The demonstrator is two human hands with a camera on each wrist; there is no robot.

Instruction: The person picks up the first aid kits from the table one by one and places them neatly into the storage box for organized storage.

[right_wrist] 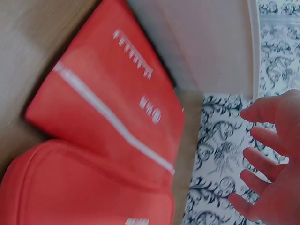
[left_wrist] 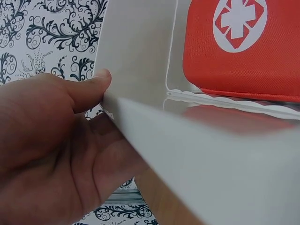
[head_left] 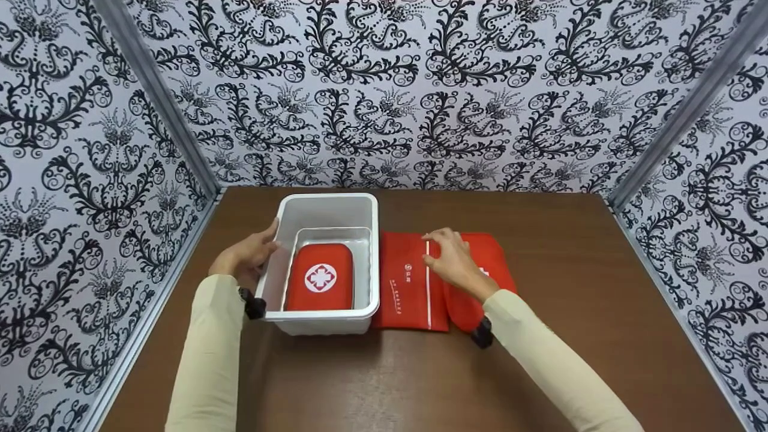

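My left hand (head_left: 247,253) holds the left wall of a white plastic bin (head_left: 375,258). In the left wrist view the thumb lies at the rim, with the other fingers down the outer side. Inside the bin sits a clear plastic container (head_left: 362,241), and in it a red first-aid case (head_left: 321,279) with a white cross emblem. My right hand (head_left: 453,261) hovers with loosely bent, spread fingers and nothing between them. Below it lie a flat red bag (head_left: 405,294) with a white stripe and a rounded red case (head_left: 493,258), partly covered by hand and forearm.
Everything rests on a brown wooden table (head_left: 576,288). Patterned black-and-white walls (head_left: 414,96) with grey metal corner posts enclose it at the back and sides. The flat red bag lies right along the bin's right side, and the rounded case overlaps its edge.
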